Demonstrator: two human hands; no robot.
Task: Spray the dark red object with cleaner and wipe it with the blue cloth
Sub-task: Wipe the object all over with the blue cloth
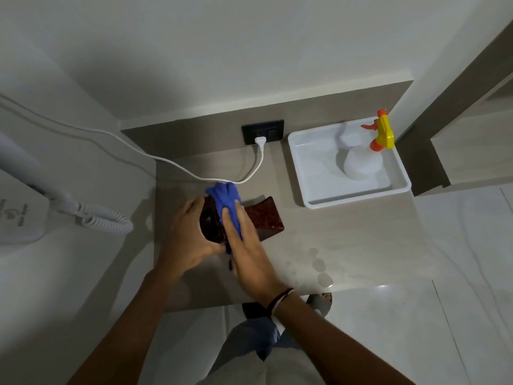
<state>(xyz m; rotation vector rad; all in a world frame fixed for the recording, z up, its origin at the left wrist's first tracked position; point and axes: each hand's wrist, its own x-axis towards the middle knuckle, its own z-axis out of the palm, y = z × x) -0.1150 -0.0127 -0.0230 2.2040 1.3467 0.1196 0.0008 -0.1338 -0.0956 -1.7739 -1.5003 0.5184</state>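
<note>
The dark red speckled object [265, 218] lies on the beige counter [347, 240], left of centre. My left hand [188, 234] grips its left end and holds it steady. My right hand [247, 245] presses the blue cloth [224, 201] against the object's top; the cloth bunches up past my fingers at the far side. The spray bottle [361, 159], white with a yellow and orange trigger head, stands in the white tray [305, 173] at the back right, away from both hands.
A white cord [172, 162] runs from the black wall socket [262, 132] across the counter just behind the cloth. A wall-mounted white hair dryer with coiled cable [105, 218] hangs at left. Wet spots [319, 265] mark the counter near its front edge.
</note>
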